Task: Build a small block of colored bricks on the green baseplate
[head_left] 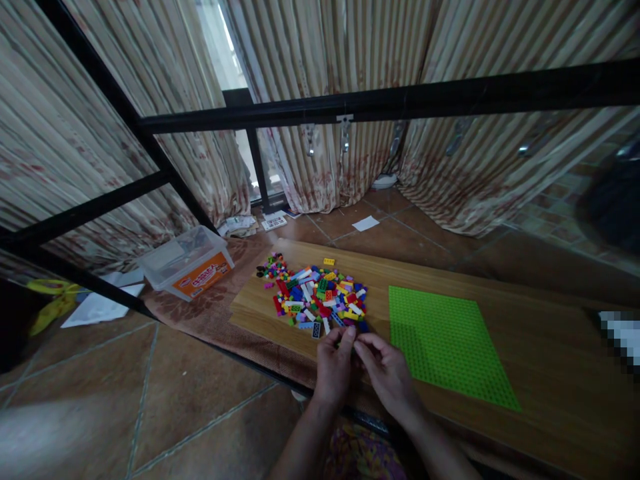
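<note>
My left hand [334, 363] and my right hand [384, 365] meet at the near edge of a wooden board. Fingertips of both are pinched close together, and whatever sits between them is too small and hidden to name. Just beyond the hands lies a loose pile of colourful toy building bricks [320, 293]. A dark brick [316, 330] lies at the pile's near side, close to my left hand. To the right of my right hand, a bright green studded baseplate [445, 340] rests flat on the board.
The wooden board [540, 333] lies on a brown cloth [200, 327]. A clear plastic tub [187, 260] with an orange label stands at the left. A black metal rail [375, 103] crosses in front of striped curtains. White paper [366, 223] lies on the tiled floor behind.
</note>
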Available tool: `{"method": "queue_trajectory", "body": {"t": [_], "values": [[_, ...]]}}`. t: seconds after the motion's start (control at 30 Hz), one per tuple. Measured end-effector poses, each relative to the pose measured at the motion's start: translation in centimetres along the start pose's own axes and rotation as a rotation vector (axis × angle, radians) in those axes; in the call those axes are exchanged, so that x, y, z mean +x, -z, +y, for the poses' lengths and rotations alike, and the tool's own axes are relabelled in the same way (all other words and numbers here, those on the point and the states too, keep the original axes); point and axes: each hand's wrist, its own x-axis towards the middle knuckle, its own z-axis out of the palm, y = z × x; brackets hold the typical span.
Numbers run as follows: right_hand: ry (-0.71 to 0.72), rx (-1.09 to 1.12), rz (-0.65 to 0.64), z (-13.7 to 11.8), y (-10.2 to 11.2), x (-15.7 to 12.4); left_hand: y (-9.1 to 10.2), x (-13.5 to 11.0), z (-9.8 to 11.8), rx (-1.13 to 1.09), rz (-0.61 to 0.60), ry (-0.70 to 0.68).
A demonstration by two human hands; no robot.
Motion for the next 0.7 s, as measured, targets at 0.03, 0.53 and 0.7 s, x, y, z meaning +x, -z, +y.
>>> {"method": "queue_trajectory", "body": {"t": [0.03, 0.53, 0.7], "values": [[0.027, -0.025, -0.018, -0.1, 0.0, -0.1, 0.1, 0.1, 0.0, 0.001, 0.002, -0.007], [-0.001, 0.331, 0.183, 0.1, -2.1, 0.7, 0.1, 0.1, 1.6, 0.311, 0.049, -0.103], [0.069, 0.169, 0.309, 0.2, -1.9, 1.8, 0.9, 1.3, 2.4, 0.494, 0.159, -0.140]]}}
